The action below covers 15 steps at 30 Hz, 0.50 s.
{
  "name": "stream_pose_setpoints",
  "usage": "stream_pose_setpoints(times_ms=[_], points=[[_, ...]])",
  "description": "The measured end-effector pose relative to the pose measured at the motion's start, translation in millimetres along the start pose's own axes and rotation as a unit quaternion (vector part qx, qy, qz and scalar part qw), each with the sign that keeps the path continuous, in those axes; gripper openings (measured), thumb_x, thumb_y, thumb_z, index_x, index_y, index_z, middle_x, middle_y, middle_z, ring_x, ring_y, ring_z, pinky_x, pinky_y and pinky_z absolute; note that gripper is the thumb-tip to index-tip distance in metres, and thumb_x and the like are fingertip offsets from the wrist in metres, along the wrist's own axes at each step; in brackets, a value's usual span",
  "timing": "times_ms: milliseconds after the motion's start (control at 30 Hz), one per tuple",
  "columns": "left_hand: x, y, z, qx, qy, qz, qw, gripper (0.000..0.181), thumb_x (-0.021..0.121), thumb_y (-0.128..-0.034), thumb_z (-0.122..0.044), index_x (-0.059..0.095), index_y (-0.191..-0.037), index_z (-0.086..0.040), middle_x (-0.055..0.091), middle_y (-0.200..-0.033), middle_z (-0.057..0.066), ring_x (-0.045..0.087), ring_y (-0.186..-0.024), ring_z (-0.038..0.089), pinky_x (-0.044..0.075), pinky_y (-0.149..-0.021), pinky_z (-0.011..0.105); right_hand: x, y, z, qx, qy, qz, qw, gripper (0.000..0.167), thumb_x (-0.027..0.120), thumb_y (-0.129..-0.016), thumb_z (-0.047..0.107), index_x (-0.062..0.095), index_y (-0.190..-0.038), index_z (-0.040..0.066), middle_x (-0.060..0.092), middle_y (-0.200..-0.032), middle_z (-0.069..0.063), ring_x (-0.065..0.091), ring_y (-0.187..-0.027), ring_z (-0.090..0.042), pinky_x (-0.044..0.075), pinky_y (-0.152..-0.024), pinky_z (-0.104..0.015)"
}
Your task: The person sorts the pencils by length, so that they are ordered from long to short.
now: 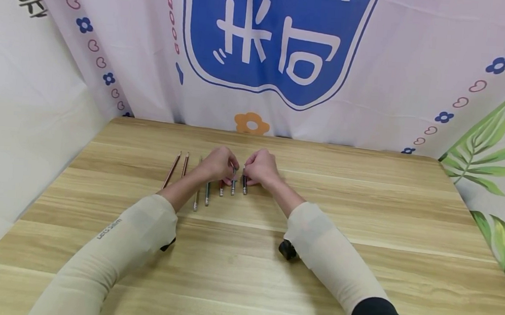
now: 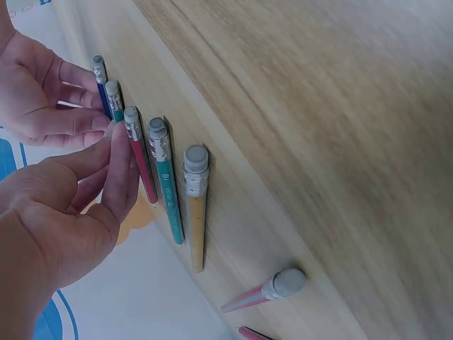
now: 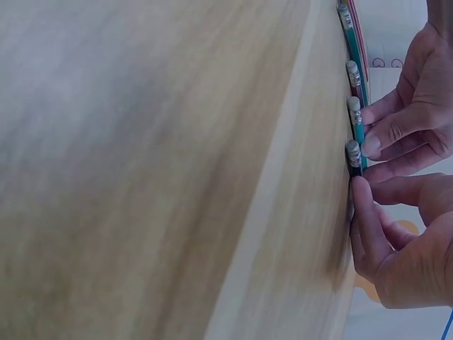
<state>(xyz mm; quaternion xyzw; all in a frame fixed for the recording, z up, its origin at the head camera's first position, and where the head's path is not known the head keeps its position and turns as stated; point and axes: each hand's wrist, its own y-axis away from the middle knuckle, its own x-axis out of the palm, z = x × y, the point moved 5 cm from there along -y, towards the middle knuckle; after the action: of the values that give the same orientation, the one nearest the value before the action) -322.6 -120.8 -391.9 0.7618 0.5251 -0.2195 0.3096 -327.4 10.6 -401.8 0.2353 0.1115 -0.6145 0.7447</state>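
Several eraser-tipped pencils lie side by side on the wooden table, eraser ends toward me. My left hand (image 1: 219,165) pinches a green pencil (image 1: 233,186) near the right of the row; its thumb lies against the barrel in the right wrist view. Just to the right, my right hand (image 1: 261,168) holds a dark blue pencil (image 1: 245,185) between thumb and fingers. Left of the hands are a red pencil (image 2: 145,170), another green pencil (image 2: 167,191) and a yellow pencil (image 2: 195,227). Fingers hide the far ends of the held pencils.
Two reddish pencils (image 1: 172,170) lie slanted at the row's left end, partly behind my left forearm. The wooden table (image 1: 234,275) stretches to both sides. A printed curtain (image 1: 396,89) hangs along its far edge.
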Motion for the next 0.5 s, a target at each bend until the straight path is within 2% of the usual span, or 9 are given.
stream_pose_setpoints(times_ms=[333, 500], points=[[0.8, 0.1, 0.4, -0.001, 0.006, 0.007, 1.0, 0.027, 0.071, -0.0887, 0.015, 0.067, -0.115, 0.016, 0.07, -0.08, 0.019, 0.067, -0.055, 0.016, 0.064, -0.057, 0.026, 0.7, 1.3, 0.5, -0.015, 0.002, -0.006, 0.9999, 0.012, 0.067, -0.086, -0.013, 0.07, -0.095, -0.006, 0.069, -0.097, -0.019, 0.072, -0.065, -0.021, 0.066, -0.059, -0.028], [0.7, 0.3, -1.7, -0.003, 0.002, 0.011, 0.9999, 0.026, 0.07, -0.0899, 0.015, 0.066, -0.116, 0.016, 0.071, -0.084, 0.021, 0.068, -0.057, 0.016, 0.065, -0.059, 0.027, -1.9, 2.1, -1.0, -0.016, -0.005, 0.0, 0.9999, 0.015, 0.065, -0.086, -0.012, 0.068, -0.099, -0.005, 0.069, -0.091, -0.017, 0.069, -0.064, -0.02, 0.065, -0.057, -0.028]])
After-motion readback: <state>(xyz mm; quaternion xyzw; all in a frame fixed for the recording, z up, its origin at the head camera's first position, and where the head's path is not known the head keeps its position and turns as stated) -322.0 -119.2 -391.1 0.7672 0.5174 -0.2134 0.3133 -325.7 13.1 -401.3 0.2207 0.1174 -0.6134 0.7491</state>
